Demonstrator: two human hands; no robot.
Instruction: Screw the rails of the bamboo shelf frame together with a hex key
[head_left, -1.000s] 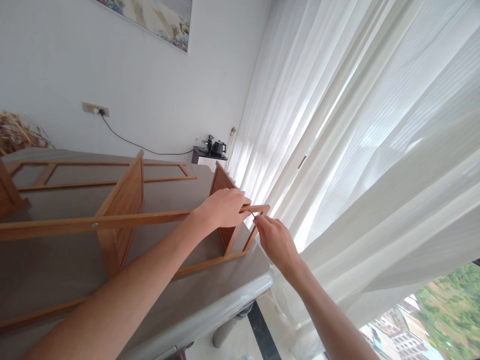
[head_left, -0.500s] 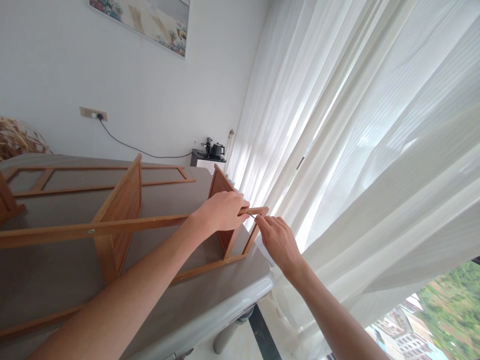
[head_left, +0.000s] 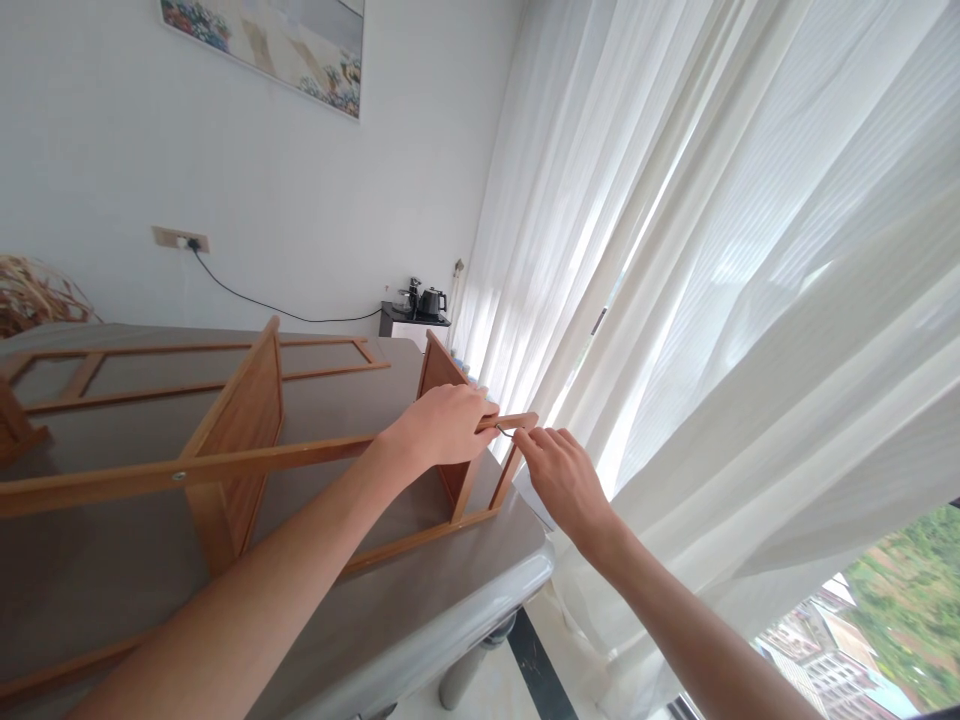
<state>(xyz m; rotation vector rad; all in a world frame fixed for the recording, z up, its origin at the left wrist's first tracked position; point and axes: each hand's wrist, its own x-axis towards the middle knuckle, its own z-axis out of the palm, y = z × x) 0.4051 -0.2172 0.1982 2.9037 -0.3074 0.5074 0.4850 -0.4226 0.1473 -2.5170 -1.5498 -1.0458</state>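
A partly visible wooden shelf unit lies on the covered table, its long side rail (head_left: 292, 458) running left to right with shelf boards (head_left: 241, 440) set across it. Near the rail's right end, my left hand (head_left: 442, 422) is closed around the wood, beside the end board (head_left: 442, 375). My right hand (head_left: 566, 480) pinches a thin bent metal hex key (head_left: 506, 433), whose other end meets the rail by my left fingertips. Those fingers hide the exact contact. Farther left, a metal bolt head (head_left: 178, 476) shows in the rail.
Behind the unit, a separate ladder-like wooden frame (head_left: 172, 346) lies flat on the table (head_left: 337, 410). White curtains (head_left: 675, 300) hang close on the right. A black kettle (head_left: 432, 302) stands on a small cabinet by the wall, with a cord running to the socket (head_left: 180, 240).
The hex key has turned slightly in my right hand, and its bend shows more now. My left hand keeps its grip on the rail. The view has shifted a little.
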